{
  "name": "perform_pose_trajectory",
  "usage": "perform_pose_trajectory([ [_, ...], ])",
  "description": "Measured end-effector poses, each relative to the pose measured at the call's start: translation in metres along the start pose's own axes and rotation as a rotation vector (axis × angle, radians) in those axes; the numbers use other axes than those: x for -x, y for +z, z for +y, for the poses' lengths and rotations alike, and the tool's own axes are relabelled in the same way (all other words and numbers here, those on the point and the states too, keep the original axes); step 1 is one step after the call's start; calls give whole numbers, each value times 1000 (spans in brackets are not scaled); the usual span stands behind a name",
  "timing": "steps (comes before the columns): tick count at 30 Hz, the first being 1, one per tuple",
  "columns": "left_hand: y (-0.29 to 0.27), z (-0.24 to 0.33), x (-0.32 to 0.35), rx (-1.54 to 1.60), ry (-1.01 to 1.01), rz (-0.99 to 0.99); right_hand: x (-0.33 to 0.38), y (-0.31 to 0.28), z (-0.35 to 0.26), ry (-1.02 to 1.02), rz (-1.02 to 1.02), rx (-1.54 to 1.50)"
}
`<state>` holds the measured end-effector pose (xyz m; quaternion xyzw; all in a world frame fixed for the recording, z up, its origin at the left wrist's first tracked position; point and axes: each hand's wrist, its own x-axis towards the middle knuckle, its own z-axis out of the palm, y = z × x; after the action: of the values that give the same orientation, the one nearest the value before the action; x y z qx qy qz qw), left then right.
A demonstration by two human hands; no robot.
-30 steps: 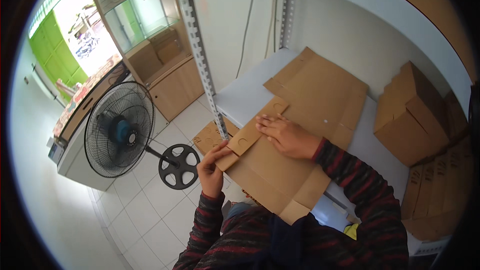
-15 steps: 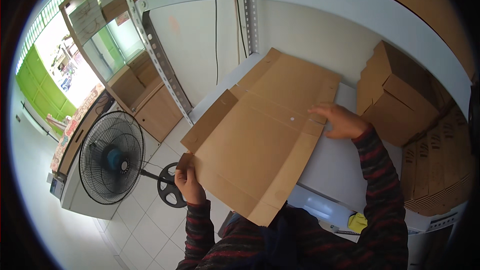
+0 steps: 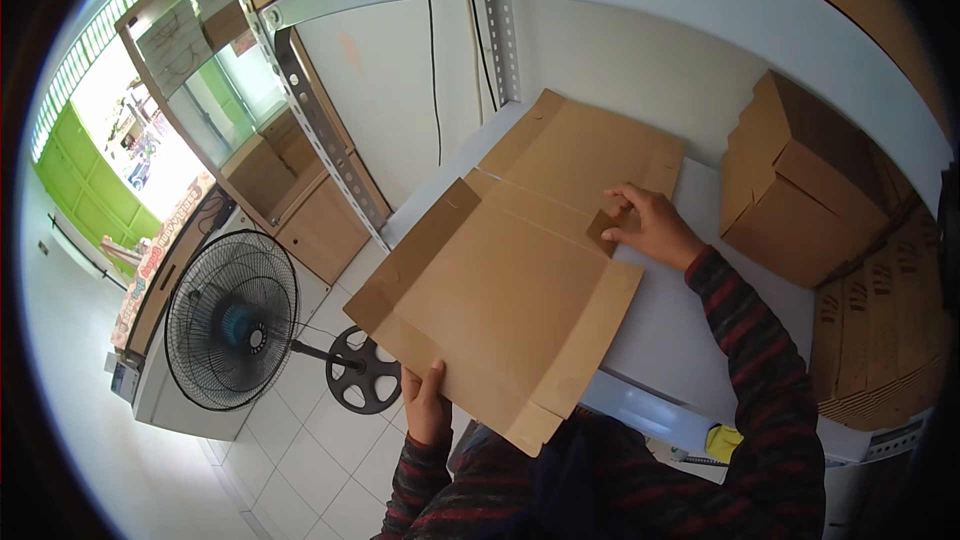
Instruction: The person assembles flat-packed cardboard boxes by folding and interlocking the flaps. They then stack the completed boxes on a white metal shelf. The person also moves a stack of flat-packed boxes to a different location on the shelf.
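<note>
Roughly at an early stage of folding on the brown cardboard box blank (image 3: 500, 280). Located at the left part of the white shelf (image 3: 665, 310), overhanging the near edge toward the torso. Gripped at near left by the left hand (image 3: 428, 405): thumb on top of the near end panel (image 3: 480, 392), fingers tucked underneath, mostly out of sight. Handled on the opposite side by the right hand (image 3: 645, 227): thumb and fingertips closed in at a small tab (image 3: 600, 230), turned up from the sheet; cannot tell how firmly pinched. Done, as far as visible: left side flap (image 3: 415, 255) tilted up along its crease, plus that small tab. Not yet raised: far panel (image 3: 590, 150), flat on the shelf; right side flap (image 3: 590, 340), about level with the main sheet; near corner tab (image 3: 538, 427), likewise. No standing walls, no joined corners, so judged mostly unfolded. For comparison, farther right: a folded carton (image 3: 800, 200), then a stack of flattened cartons (image 3: 870, 340) just nearer, both clear of either hand. Off left, well apart: black pedestal fan (image 3: 232, 320) on the floor, glass display cabinet (image 3: 215, 90) behind.
</note>
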<state>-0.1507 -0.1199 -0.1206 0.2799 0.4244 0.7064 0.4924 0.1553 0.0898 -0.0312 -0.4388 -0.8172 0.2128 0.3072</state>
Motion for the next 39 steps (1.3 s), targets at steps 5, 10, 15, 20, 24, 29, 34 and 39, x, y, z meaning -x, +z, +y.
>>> perform_pose_trajectory([
  [5,9,-11,17,40,-59,27,-3,13,11,-129,79,220],
  [10,-26,4,23,-409,-222,-464,-5,9,19,-137,8,134],
  [15,-99,55,-44,-1157,166,-633,-3,18,42,6,112,-246],
  [20,-22,120,-116,-744,8,-419,1,18,51,108,257,-375],
  [24,20,86,-184,-865,236,-580,-4,20,50,194,481,-354],
  [29,46,51,-246,-1225,254,-576,15,17,44,507,589,-293],
  [34,59,70,-233,-652,34,-673,31,17,-11,599,661,-421],
  [39,78,70,-224,-777,232,-870,41,33,-35,450,513,-172],
])
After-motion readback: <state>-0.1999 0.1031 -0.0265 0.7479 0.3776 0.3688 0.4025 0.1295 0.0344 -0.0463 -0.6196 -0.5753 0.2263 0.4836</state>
